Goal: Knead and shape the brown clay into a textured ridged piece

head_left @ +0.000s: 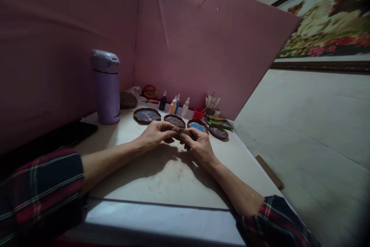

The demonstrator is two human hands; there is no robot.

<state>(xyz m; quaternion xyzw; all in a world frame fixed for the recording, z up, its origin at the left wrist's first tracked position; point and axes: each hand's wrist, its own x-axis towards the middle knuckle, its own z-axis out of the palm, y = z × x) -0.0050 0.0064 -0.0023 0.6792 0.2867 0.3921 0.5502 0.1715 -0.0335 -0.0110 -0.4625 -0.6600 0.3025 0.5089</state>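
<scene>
Between my two hands, a piece of brown clay (178, 133) is held a little above the white tabletop. My left hand (157, 133) pinches its left side with thumb and fingers. On the other side, my right hand (199, 143) grips it the same way, thumb toward me. Fingers cover much of the clay, so its full shape is hidden. Just behind the hands lie shallow brown clay dishes: one with blue and pale swirls (147, 115), a purplish one (174, 121), one with a bright blue middle (198, 126), and a smaller dark one (219, 132).
A purple tumbler (106, 91) stands at left, a clay lump (128, 100) behind it. Along the back are scissors (149, 92), several small squeeze bottles (172, 106), a red cup (199, 114) and a green packet (219, 123). Pink panels (202, 54) wall the table (162, 185). A black object (78, 129) lies left.
</scene>
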